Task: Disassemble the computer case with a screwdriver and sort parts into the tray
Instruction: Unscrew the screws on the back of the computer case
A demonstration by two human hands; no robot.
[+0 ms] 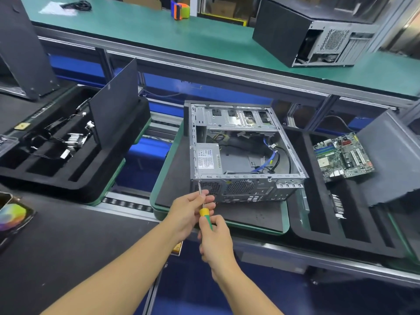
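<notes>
An open grey computer case (243,142) lies on a green-edged pallet (218,223) in the middle, side panel off, with a power supply (208,158) and blue and black cables inside. My right hand (216,244) grips the yellow-green handle of a screwdriver (204,211). My left hand (191,210) pinches the metal shaft, whose tip points up at the case's near left rear corner. A green motherboard (343,155) lies in the black foam tray (336,244) on the right.
Another black foam tray (75,180) at left holds a heatsink, cables and an upright black panel (116,103). A second computer case (318,30) sits on the green shelf behind. A grey panel (391,160) leans over the right tray. A phone (11,214) lies at far left.
</notes>
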